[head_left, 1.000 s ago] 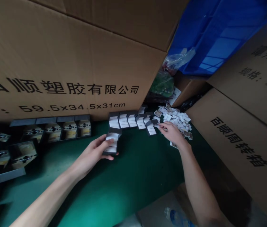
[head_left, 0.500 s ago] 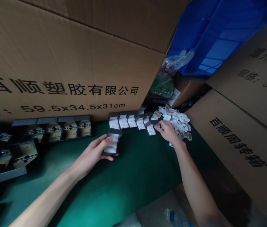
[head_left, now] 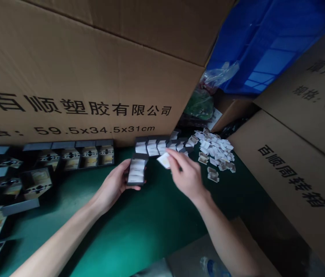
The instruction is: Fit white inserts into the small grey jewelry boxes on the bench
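My left hand (head_left: 115,181) grips a small dark box (head_left: 136,171) with its lid up and a white lining inside, just above the green table. Pinched between the thumb and fingers of my right hand (head_left: 187,175) is a small white card-like insert (head_left: 164,161), held to the right of that box and apart from it. Behind both hands stands a row of similar open boxes with white linings (head_left: 151,148). A loose heap of white inserts (head_left: 217,148) lies beyond my right hand, with a few pieces spread at its near edge.
Several open dark boxes with yellowish contents (head_left: 89,157) fill the table's left side. A large cardboard carton (head_left: 93,69) walls off the back, and more cartons (head_left: 292,161) stand at the right. Blue crates (head_left: 254,50) rise behind; a plastic bottle (head_left: 213,267) is low down.
My right hand has come left from the row and heap, now with a white insert in its fingers. The left thumb has moved off the front of the box's lining.
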Action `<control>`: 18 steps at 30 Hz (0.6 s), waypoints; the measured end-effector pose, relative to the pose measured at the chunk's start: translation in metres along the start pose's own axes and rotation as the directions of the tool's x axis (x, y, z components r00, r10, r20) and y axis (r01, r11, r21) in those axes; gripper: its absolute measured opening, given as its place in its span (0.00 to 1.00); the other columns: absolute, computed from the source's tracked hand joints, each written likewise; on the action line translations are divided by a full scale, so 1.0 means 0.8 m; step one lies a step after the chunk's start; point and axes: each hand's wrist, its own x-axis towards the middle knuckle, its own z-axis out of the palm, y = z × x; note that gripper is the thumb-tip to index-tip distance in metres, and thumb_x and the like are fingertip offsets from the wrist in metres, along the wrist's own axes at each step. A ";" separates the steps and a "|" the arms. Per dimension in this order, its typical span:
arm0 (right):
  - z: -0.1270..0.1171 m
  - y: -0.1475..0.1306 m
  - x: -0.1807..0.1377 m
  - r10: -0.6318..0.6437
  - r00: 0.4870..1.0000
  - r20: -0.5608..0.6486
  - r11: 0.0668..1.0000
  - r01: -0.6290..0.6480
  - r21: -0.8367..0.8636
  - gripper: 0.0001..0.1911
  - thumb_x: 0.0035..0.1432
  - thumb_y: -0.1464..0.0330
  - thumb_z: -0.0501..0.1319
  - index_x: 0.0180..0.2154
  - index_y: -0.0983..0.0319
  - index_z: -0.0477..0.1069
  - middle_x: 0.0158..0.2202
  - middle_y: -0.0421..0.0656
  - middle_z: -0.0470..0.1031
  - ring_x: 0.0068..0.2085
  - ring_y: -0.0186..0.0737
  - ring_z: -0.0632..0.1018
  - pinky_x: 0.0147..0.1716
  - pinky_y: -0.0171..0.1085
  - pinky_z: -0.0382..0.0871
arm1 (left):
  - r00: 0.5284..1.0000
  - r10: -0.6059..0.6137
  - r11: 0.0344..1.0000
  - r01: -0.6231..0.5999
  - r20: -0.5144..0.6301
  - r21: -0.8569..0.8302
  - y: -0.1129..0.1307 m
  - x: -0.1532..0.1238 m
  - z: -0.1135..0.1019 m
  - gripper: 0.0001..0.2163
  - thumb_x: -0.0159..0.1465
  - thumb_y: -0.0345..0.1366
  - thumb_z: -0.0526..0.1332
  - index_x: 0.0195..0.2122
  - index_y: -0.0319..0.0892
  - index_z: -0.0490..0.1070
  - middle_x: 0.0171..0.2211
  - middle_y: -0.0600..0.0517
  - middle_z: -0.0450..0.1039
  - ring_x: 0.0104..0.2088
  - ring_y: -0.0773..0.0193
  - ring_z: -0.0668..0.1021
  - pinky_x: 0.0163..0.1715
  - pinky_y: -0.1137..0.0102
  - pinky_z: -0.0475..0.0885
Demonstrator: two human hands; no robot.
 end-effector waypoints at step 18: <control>0.084 0.012 -0.002 0.441 0.894 0.077 0.754 -0.416 0.508 0.11 0.62 0.58 0.65 0.41 0.58 0.74 0.34 0.39 0.77 0.24 0.31 0.76 0.21 0.32 0.71 | 0.992 0.033 0.996 -0.042 -0.119 -0.073 0.003 0.000 0.002 0.16 0.71 0.46 0.60 0.49 0.38 0.73 0.39 0.44 0.81 0.29 0.61 0.84 0.23 0.72 0.81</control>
